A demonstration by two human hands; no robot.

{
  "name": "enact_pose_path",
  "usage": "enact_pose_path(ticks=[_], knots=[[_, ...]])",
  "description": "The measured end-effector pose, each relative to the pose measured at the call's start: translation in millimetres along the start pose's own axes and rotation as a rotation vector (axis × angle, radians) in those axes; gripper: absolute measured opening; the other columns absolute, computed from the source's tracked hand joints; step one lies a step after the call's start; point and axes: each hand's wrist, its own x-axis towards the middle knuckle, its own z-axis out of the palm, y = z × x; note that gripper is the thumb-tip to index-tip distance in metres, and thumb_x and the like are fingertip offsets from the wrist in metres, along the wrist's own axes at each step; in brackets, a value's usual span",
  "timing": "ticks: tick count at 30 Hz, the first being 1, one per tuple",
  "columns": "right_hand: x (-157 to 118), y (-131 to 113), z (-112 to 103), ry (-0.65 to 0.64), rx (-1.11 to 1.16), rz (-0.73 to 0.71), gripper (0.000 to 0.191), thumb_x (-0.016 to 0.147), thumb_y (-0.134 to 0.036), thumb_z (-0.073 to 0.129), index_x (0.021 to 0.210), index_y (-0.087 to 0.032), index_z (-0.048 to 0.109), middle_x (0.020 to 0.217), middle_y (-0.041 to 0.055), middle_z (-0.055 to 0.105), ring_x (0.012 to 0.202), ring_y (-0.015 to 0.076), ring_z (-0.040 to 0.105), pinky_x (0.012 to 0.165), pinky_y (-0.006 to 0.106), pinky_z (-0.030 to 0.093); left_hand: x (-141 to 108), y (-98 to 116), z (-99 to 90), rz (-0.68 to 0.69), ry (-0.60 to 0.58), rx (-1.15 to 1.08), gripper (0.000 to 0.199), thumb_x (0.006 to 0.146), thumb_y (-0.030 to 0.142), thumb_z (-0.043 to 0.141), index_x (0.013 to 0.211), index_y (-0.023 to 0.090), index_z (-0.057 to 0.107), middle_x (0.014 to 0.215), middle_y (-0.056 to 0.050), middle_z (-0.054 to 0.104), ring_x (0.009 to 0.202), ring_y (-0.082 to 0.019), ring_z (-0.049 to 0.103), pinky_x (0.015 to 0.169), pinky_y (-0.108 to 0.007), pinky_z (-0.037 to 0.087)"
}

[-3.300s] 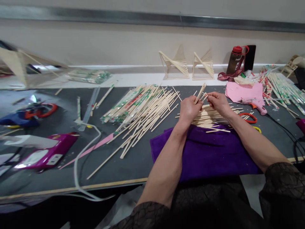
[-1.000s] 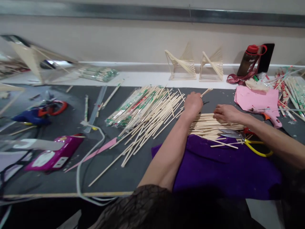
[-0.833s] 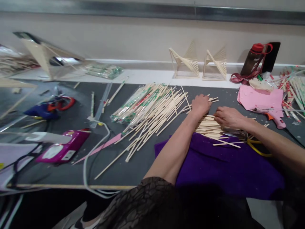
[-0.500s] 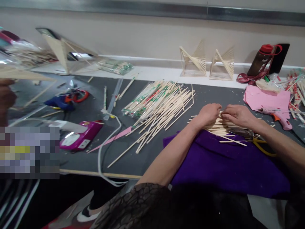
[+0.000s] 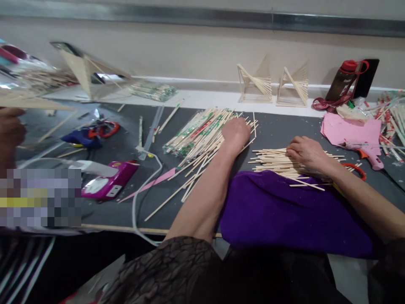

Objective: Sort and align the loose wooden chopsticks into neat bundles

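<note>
My left hand is over a heap of loose wooden chopsticks. Its fingers are curled down and mostly hidden, so what they grip does not show. To the right, a flatter row of chopsticks lies roughly side by side above a purple cloth. My right hand rests on this row, fingers bent together around some of the sticks. A few sticks lie crooked at the cloth's upper edge. Partly under my right forearm shows an orange-and-yellow handle.
Wrapped chopsticks adjoin the loose heap. Two twisted stick frames stand on the back ledge near a red-capped bottle. A pink glue gun lies by pink sheets. A magenta power strip and another person's hand are left.
My left hand has moved left, from beside my right hand to the loose heap. My right hand stays on the row, which is now more exposed.
</note>
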Motion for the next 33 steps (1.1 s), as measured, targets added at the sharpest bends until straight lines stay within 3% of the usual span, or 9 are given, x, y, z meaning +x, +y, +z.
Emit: enact_pose_path(ticks=[3, 6, 9, 12, 17, 23, 26, 30, 33], knots=[[-3, -3, 1, 0.036, 0.033, 0.020, 0.035, 0.097, -0.033, 0.039, 0.098, -0.022, 0.073, 0.102, 0.0061, 0.065, 0.090, 0.0181, 0.056, 0.077, 0.029, 0.037, 20, -13, 7.0, -0.119, -0.037, 0.076, 0.057, 0.089, 0.047, 0.043, 0.115, 0.001, 0.065, 0.115, -0.027, 0.065, 0.110, -0.036, 0.060, 0.089, -0.043, 0.049], [-3, -5, 4, 0.037, 0.038, 0.038, 0.033, 0.097, -0.031, 0.041, 0.101, -0.019, 0.071, 0.105, 0.0078, 0.064, 0.093, 0.0187, 0.056, 0.077, 0.028, 0.037, 34, -7, 20.4, -0.034, 0.051, 0.082, 0.061, 0.089, 0.053, 0.039, 0.115, 0.003, 0.065, 0.116, -0.024, 0.065, 0.110, -0.035, 0.061, 0.090, -0.041, 0.048], [-2, -6, 7, 0.020, 0.038, 0.045, 0.032, 0.097, -0.032, 0.041, 0.104, -0.019, 0.070, 0.108, 0.0085, 0.063, 0.094, 0.0193, 0.055, 0.077, 0.028, 0.038, 45, 11, 28.3, 0.005, -0.022, 0.077, 0.060, 0.086, 0.054, 0.045, 0.115, 0.006, 0.066, 0.115, -0.022, 0.067, 0.109, -0.034, 0.062, 0.090, -0.040, 0.048], [-2, -7, 8, 0.004, 0.026, 0.056, 0.033, 0.097, -0.031, 0.040, 0.105, -0.019, 0.069, 0.109, 0.0088, 0.063, 0.095, 0.0199, 0.055, 0.077, 0.029, 0.038, 54, 21, 28.3, 0.005, -0.113, 0.076, 0.054, 0.082, 0.046, 0.056, 0.116, 0.006, 0.065, 0.116, -0.023, 0.066, 0.109, -0.034, 0.061, 0.089, -0.039, 0.049], [-2, -8, 10, 0.032, 0.007, 0.045, 0.035, 0.098, -0.031, 0.037, 0.104, -0.019, 0.069, 0.108, 0.0089, 0.064, 0.095, 0.0205, 0.055, 0.076, 0.030, 0.038, 58, 12, 21.4, 0.087, -0.095, 0.055, 0.035, 0.081, 0.023, 0.053, 0.108, 0.009, 0.070, 0.111, -0.019, 0.069, 0.105, -0.030, 0.063, 0.088, -0.037, 0.049], [-3, -3, 17, 0.081, 0.002, 0.015, 0.033, 0.097, -0.030, 0.039, 0.104, -0.019, 0.069, 0.109, 0.0101, 0.064, 0.093, 0.0215, 0.055, 0.075, 0.032, 0.037, 49, -21, -11.8, 0.127, 0.032, 0.018, 0.034, 0.081, 0.027, 0.050, 0.104, 0.016, 0.072, 0.106, -0.012, 0.072, 0.101, -0.028, 0.064, 0.088, -0.035, 0.048], [-4, -2, 19, 0.089, 0.002, 0.003, 0.034, 0.097, -0.029, 0.038, 0.104, -0.019, 0.070, 0.107, 0.0110, 0.064, 0.092, 0.0216, 0.054, 0.075, 0.032, 0.037, 36, -44, -25.1, 0.091, -0.059, 0.067, 0.029, 0.077, 0.030, 0.056, 0.098, 0.020, 0.073, 0.101, -0.009, 0.072, 0.098, -0.027, 0.064, 0.084, -0.034, 0.049], [-3, -2, 19, 0.096, -0.001, -0.009, 0.034, 0.097, -0.028, 0.038, 0.103, -0.018, 0.070, 0.104, 0.0111, 0.064, 0.092, 0.0212, 0.054, 0.077, 0.032, 0.037, 9, -67, -18.0, 0.107, -0.151, 0.177, 0.034, 0.080, 0.041, 0.054, 0.101, 0.020, 0.072, 0.108, -0.011, 0.070, 0.105, -0.029, 0.062, 0.088, -0.036, 0.047], [-4, -2, 19, 0.106, 0.001, -0.006, 0.034, 0.097, -0.028, 0.038, 0.103, -0.018, 0.070, 0.105, 0.0107, 0.064, 0.093, 0.0208, 0.054, 0.078, 0.031, 0.037, -7, -65, -4.4, 0.111, -0.123, 0.216, 0.053, 0.083, 0.051, 0.048, 0.117, 0.014, 0.063, 0.124, -0.018, 0.061, 0.117, -0.031, 0.055, 0.095, -0.039, 0.043]])
